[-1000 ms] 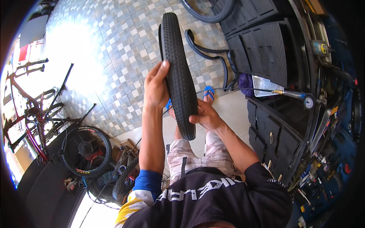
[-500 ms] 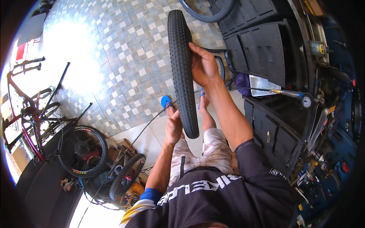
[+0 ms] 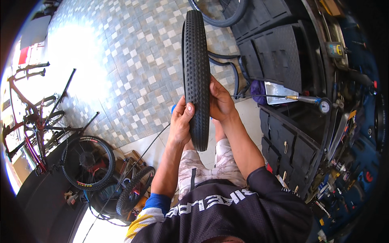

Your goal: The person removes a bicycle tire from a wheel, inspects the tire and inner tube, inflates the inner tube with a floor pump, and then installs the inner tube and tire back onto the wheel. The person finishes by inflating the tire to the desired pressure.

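Note:
A black knobbly bicycle tire stands edge-on before me, its tread toward me. My left hand grips its left side, thumb lying on the tread and the fingers mostly hidden behind. On the other side my right hand holds the tire a little higher, its fingertips out of sight behind the edge. Whether a wheel rim sits inside cannot be made out from this angle. A thin dark hose runs behind my left forearm toward the lower left.
An inner tube lies on the tiled floor beside black cabinets. At right, a pump with a round gauge rests near a workbench strewn with tools. Bike frame and wheels crowd the left. Another tire lies at the top.
My left hand has come up from below and now grips the tire's left side. My right hand has slid lower along it, and the tire has turned slightly.

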Action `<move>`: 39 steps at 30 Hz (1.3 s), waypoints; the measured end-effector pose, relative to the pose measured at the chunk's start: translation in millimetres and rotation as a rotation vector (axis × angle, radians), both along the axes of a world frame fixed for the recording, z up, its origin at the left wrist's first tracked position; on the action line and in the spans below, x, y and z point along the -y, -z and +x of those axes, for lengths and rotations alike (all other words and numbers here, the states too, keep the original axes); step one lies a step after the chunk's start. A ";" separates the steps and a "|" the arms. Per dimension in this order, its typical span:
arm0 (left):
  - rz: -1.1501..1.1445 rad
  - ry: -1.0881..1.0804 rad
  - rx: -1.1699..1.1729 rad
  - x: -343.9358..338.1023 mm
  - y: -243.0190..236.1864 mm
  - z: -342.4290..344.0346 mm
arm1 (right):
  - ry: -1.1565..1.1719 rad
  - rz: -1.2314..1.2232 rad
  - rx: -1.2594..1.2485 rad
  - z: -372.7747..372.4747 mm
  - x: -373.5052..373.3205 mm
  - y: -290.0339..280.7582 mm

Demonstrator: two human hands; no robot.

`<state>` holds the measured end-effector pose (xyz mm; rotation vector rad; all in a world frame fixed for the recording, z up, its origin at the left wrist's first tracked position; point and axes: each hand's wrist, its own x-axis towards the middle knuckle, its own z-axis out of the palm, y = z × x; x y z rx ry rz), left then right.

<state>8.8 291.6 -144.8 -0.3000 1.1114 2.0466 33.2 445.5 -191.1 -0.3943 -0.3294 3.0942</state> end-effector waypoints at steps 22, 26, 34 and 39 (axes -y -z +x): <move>0.069 0.139 0.226 -28.6 -17.7 -99.7 | -0.450 0.363 0.049 94.5 18.5 -16.3; 0.172 0.238 0.155 -25.9 4.1 -124.9 | -0.375 0.422 0.010 74.3 14.8 -24.6; -0.338 0.148 -0.126 34.8 37.3 -35.3 | -0.111 0.261 0.065 6.0 -1.7 -44.1; -0.181 0.297 -0.109 82.0 73.2 72.9 | -0.005 0.151 0.083 -23.0 -18.4 -29.6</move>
